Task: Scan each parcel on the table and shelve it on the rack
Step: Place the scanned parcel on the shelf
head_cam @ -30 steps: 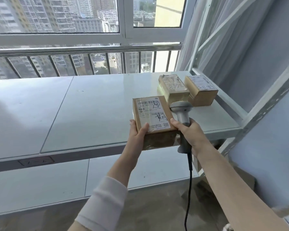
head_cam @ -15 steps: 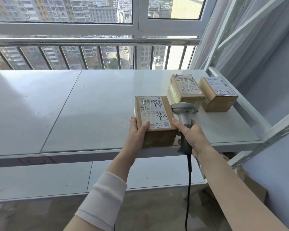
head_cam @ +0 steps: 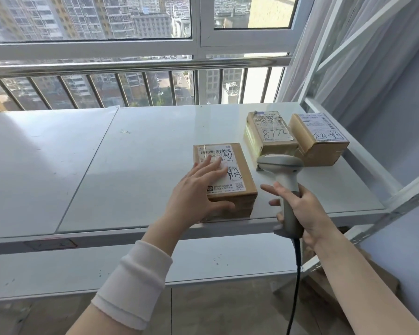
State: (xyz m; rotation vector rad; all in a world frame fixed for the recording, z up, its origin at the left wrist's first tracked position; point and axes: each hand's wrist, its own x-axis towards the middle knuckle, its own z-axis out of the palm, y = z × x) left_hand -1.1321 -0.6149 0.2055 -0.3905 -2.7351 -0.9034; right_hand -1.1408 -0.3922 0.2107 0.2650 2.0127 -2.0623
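The parcel [head_cam: 240,170] now lies on the table [head_cam: 131,165], left hand [head_cam: 196,192] apparently flat atop it.

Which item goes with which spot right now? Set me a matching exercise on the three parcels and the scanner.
Things
1. front parcel
2. taped parcel
3. right parcel
4. scanner

Places
A. gripped by the right hand, off the table
B. closest to the rack
C. under the left hand, at the table's front edge
D. farther back, digits handwritten on its label, left of another parcel

Pairs: 1-C, 2-D, 3-B, 4-A
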